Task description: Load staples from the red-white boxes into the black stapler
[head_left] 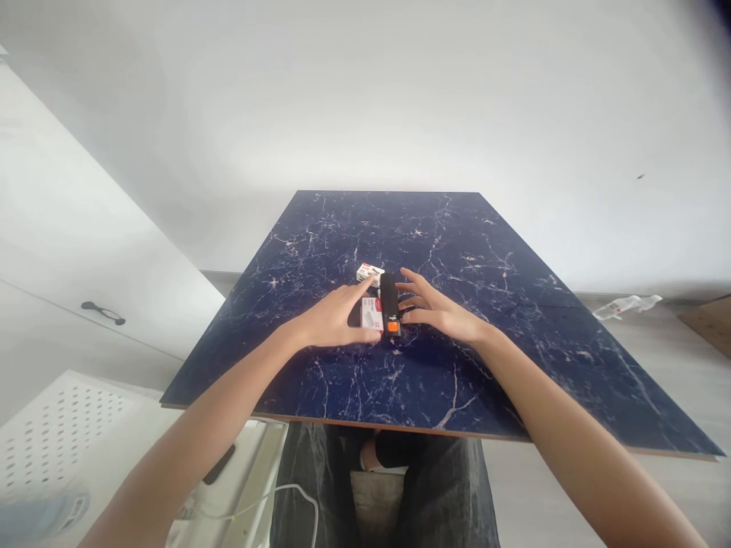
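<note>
Hands (336, 316) (442, 312) around black-orange item (389, 297), nearer box (371, 313) part-covered

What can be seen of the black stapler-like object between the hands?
The black stapler-like object is long and narrow, apparently plastic, with a bright orange block at its near end. It appears to rest on the blue marbled tabletop, lengthwise away from the person, just right of the red-and-white box. The right hand reaches its right side; whether it touches is unclear.
</note>
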Demonstrator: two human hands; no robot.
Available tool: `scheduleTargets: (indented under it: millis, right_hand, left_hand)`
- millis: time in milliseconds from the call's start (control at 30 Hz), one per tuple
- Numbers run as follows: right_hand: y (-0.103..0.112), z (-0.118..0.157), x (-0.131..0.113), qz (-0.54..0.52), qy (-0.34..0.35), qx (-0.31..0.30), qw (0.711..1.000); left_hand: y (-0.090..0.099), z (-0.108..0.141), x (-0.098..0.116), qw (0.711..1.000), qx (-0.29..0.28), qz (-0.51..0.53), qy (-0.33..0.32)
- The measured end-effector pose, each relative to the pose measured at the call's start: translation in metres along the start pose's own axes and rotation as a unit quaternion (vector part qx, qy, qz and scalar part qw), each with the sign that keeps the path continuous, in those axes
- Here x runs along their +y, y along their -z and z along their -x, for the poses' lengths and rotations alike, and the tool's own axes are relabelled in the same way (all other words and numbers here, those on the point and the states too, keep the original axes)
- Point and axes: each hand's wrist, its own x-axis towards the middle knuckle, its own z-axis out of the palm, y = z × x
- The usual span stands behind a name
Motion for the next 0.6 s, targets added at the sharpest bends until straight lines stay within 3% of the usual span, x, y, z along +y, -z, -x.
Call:
scheduleTargets:
  millis: [133,200,300,467,600]
  right_hand:
    - [0.0,-0.007,0.008,-0.021,-0.016,0.072,0.997]
    - [-0.001,-0.01,0.011,-0.017,-0.022,0.093,0.995]
    - [-0.002,-0.012,0.013,-0.009,-0.033,0.103,0.994]
    - [-0.002,-0.013,0.013,-0.003,-0.032,0.09,0.995]
    - [-0.001,-0.013,0.013,0.004,-0.031,0.082,0.996]
  left_hand:
    - [0.005,-0.015,-0.02,0.996,0.082,-0.013,0.023]
    - [0.003,-0.026,-0.032,0.994,0.091,-0.059,0.005]
    - [-0.001,-0.036,-0.044,0.991,0.076,-0.1,-0.039]
    - [0.003,-0.034,-0.048,0.979,0.16,-0.119,-0.048]
    - [-0.001,-0.032,-0.048,0.985,0.125,-0.094,-0.074]
